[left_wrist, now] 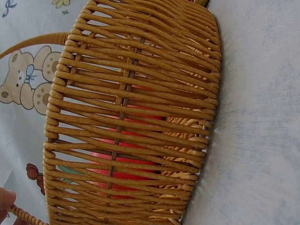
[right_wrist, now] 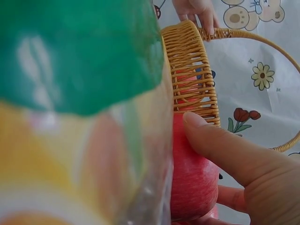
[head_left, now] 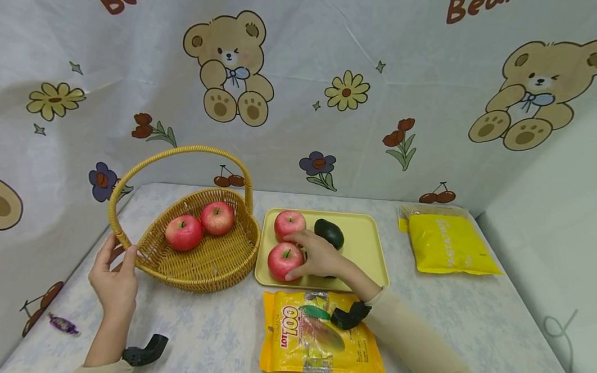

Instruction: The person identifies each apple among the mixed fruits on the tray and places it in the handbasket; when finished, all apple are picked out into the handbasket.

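Note:
A wicker basket (head_left: 195,268) with a tall arched handle stands on the left, two apples (head_left: 184,232) inside it. My left hand (head_left: 114,284) holds the foot of its handle, thumb on the near side. On a yellow tray (head_left: 366,241) lie two more apples and a dark green avocado (head_left: 329,233); my arm and hand partly cover what lies below it. My right hand (head_left: 320,256) grips the nearer tray apple (head_left: 283,261) between thumb and fingers. In the right wrist view this apple (right_wrist: 192,178) rests against the thumb, with a blurred package hiding its left side.
In front of the tray lies a yellow mango candy bag (head_left: 315,345), under my right wrist. A yellow pasta packet (head_left: 449,245) is at the back right. A small purple wrapped candy (head_left: 64,324) lies at the left edge. A printed curtain hangs behind the table.

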A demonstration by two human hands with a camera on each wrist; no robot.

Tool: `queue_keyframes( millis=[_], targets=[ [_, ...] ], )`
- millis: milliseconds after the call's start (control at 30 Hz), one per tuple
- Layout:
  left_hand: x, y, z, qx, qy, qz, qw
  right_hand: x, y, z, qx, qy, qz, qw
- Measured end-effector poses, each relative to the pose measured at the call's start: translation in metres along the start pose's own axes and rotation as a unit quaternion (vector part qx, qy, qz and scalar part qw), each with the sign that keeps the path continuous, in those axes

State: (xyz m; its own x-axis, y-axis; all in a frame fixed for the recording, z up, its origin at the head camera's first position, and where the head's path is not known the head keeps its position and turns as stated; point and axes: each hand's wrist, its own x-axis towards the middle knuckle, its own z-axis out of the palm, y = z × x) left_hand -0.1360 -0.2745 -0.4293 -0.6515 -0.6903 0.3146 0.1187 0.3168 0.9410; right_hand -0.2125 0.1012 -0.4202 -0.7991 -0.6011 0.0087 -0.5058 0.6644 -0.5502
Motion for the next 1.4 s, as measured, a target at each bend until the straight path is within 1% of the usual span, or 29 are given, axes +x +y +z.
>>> queue_keyframes(
  millis=[267, 500, 700, 933, 1133, 1300, 1400],
  targets=[
    [-0.001, 0.001, -0.001, 0.008, 0.0, -0.001, 1.0, -0.001, -0.002, -0.001, -0.016, -0.016, 0.009, 0.9997],
    [0.0, 0.001, 0.0, -0.001, 0.0, 0.0, 1.0, 0.0, -0.003, -0.001, -0.022, -0.012, 0.004, 0.9997],
    [0.0, 0.001, -0.001, 0.006, -0.002, -0.009, 0.9999, 0.001, 0.0, 0.001, -0.025, -0.009, 0.001, 0.9996],
    [0.001, 0.001, -0.001, 0.01, -0.005, -0.011, 0.9999, 0.003, 0.002, 0.004, -0.029, -0.003, 0.005, 0.9996],
    [0.0, 0.001, -0.001, 0.006, -0.002, -0.008, 1.0, 0.004, 0.002, 0.002, -0.019, 0.006, -0.006, 0.9998],
    [0.0, 0.001, 0.0, -0.004, 0.003, -0.009, 0.9999, 0.003, 0.0, -0.002, 0.014, 0.001, -0.014, 0.9998],
    [0.0, 0.001, 0.0, -0.008, 0.003, -0.009, 0.9999, 0.003, -0.004, -0.009, 0.037, -0.002, -0.022, 0.9991]
  ],
)
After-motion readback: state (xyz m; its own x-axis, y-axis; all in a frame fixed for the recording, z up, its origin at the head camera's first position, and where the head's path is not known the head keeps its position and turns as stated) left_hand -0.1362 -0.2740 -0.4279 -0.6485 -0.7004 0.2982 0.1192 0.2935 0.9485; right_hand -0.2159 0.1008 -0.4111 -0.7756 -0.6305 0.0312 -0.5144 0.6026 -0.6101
